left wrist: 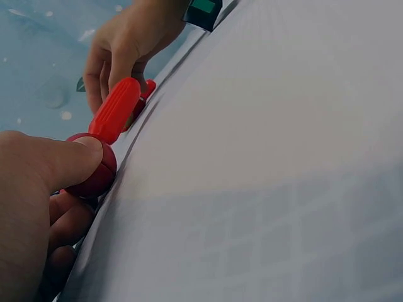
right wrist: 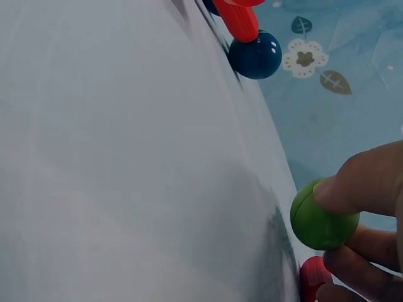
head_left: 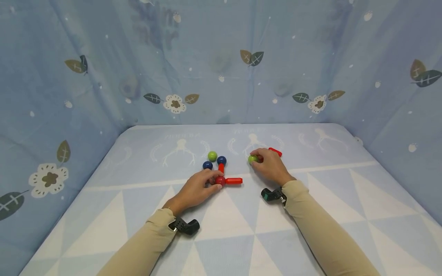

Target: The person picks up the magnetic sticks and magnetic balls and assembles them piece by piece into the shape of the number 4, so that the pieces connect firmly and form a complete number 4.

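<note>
Resting on the cloth-covered table (head_left: 228,214), midway between its side edges and nearer its far edge: one red ball (head_left: 220,181), joined to two red sticks — one stick (head_left: 234,181) pointing at the right edge, the other stick (head_left: 221,168) pointing at the far edge and meeting a blue ball (head_left: 221,160). Left hand (head_left: 195,189): thumb and fingers curled about the red ball. Right hand (head_left: 271,166): thumb and fingertips pinching a green ball (head_left: 253,159), right of the joined pieces and closer to the far edge; whether it touches the cloth cannot be told. Spare red stick (head_left: 275,152): just past the right hand, partly hidden by it. Loose, left of the joined blue ball: a second blue ball (head_left: 207,165) and, nearer the far edge, a second green ball (head_left: 212,156). Handling, by judgement: all pieces likely light, stiff and hard to break; balls smooth, glossy, apt to slip or roll if pinched off-centre. Best hold on a ball — thumb and fingers on opposite sides, across its widest part; on a stick, its ribbed middle, ends left free. Joined pieces best steadied at the red ball, as a stick pulled sideways may work loose.
</note>
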Action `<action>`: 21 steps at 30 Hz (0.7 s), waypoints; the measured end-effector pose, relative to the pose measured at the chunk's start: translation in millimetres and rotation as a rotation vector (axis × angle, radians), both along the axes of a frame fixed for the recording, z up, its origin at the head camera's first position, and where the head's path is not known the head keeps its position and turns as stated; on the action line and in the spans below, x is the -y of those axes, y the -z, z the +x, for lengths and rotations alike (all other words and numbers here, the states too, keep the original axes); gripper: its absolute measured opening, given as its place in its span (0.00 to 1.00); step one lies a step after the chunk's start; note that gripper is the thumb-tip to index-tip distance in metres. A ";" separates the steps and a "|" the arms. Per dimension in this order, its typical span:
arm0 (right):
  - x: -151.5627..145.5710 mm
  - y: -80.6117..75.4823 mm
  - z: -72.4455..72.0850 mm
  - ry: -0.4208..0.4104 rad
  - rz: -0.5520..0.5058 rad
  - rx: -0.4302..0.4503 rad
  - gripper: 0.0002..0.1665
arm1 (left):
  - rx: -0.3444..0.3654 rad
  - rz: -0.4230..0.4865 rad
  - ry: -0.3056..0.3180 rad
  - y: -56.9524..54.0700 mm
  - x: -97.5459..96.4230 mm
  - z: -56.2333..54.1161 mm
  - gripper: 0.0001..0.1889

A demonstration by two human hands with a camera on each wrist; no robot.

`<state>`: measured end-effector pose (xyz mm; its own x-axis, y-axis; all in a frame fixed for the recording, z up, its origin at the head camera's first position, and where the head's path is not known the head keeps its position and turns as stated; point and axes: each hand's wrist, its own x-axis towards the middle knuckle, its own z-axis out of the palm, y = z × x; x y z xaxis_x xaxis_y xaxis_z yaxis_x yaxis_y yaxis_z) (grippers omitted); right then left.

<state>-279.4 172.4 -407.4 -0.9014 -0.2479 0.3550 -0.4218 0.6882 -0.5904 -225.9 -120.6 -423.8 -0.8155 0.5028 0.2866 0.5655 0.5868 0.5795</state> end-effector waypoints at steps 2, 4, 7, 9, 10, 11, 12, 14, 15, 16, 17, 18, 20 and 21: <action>0.8 -1.1 1.6 0.010 -0.022 0.008 0.16 | 0.001 -0.001 0.001 -0.3 0.1 0.3 0.20; 2.0 -2.2 3.2 0.024 -0.055 0.018 0.17 | 0.000 -0.002 -0.001 0.1 0.1 0.0 0.20; 2.7 -3.7 4.7 0.051 -0.109 0.039 0.18 | -0.009 -0.003 0.001 -0.1 -0.5 -0.7 0.20; 2.6 -4.9 5.4 0.048 -0.181 0.076 0.18 | -0.010 -0.002 -0.002 -0.5 -1.3 -0.8 0.20; 2.5 -5.5 5.8 0.038 -0.231 0.112 0.18 | -0.008 -0.002 -0.003 -0.5 -1.5 -0.7 0.20; 2.1 -5.9 6.3 0.024 -0.285 0.156 0.19 | -0.003 -0.005 -0.006 -0.4 -1.6 -0.5 0.20; 1.7 -6.2 6.8 0.008 -0.345 0.209 0.19 | 0.000 -0.006 -0.009 -0.2 -1.7 -0.5 0.20; 1.7 -6.7 7.2 -0.039 -0.472 0.319 0.21 | 0.001 -0.004 -0.011 -0.1 -0.6 0.1 0.19; 1.4 -6.8 7.5 -0.059 -0.515 0.367 0.22 | 0.001 -0.004 -0.011 0.0 -0.2 0.2 0.19; 0.9 -6.7 7.9 -0.073 -0.534 0.398 0.22 | -0.002 -0.004 -0.009 0.4 0.1 0.1 0.20; 0.4 -6.5 8.0 -0.090 -0.544 0.423 0.23 | -0.003 -0.004 -0.008 0.4 0.1 0.0 0.20; 0.0 -6.3 8.0 -0.105 -0.548 0.440 0.24 | -0.005 -0.005 -0.007 0.4 0.1 -0.1 0.20; -0.7 -6.1 8.0 -0.129 -0.535 0.463 0.24 | -0.008 -0.004 -0.005 0.5 -0.1 -0.5 0.20; -1.0 -5.8 7.8 -0.139 -0.525 0.471 0.24 | -0.007 -0.004 -0.006 0.5 -0.3 -0.7 0.20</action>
<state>-271.7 173.3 -401.5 -0.9607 -0.2746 0.0400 -0.1039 0.2222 -0.9695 -226.6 -120.3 -424.3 -0.8163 0.4993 0.2905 0.5663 0.5921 0.5734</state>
